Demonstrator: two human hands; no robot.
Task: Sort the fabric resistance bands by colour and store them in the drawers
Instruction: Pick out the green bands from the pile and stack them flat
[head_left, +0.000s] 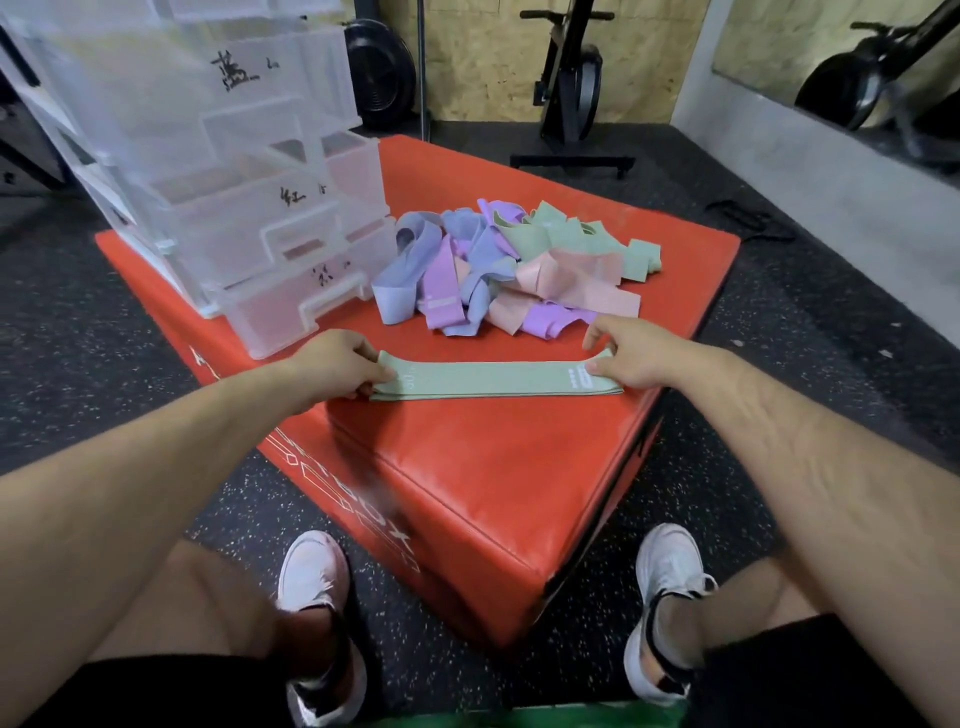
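**A small gym**

Black speckled rubber floor (779, 322) covers the room. An exercise bike (571, 88) stands at the back against a chipboard wall (478, 62), with the black round wheel (382, 73) of another machine to its left. A wall mirror (779, 47) on the right reflects more black equipment. In front sits a red padded jump box (467, 457) carrying a heap of pastel fabric bands (509, 265).

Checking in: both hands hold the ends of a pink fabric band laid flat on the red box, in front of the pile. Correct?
Not quite: it is a pale green fabric resistance band, not a pink one. The head view shows the left hand and the right hand each pinching one end of it, flat on the red padded box, in front of the mixed pile of bands.
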